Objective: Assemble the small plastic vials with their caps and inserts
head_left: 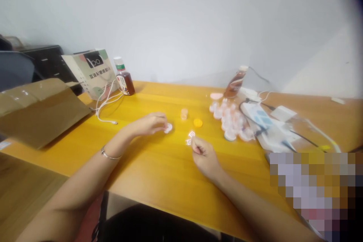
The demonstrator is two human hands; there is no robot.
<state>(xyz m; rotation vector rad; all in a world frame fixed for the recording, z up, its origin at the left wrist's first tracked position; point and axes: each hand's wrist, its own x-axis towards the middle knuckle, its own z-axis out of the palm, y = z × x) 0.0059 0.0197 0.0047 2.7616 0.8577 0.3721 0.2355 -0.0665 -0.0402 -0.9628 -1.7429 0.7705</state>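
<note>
My left hand [150, 124] rests on the yellow wooden table [147, 166] with its fingers curled over a small clear plastic cup [168, 128] at their tips. My right hand [204, 156] lies nearer the front, fingers curled inward; whether anything is in them is hidden. Just beyond its fingertips lie two small peeled lids [190, 138] with red print. A small orange jelly piece [184, 114] and a yellow round lid [197, 123] sit a little farther back. A silver bangle [109, 155] is on my left wrist.
A cluster of several small jelly cups [232, 119] lies right of centre. Behind it leans a brown bottle [236, 82], beside a power strip [259, 117] and cables. At back left stand a paper bag [92, 72], a dark drink bottle [124, 77], a white cable [106, 102] and a cardboard box [39, 107].
</note>
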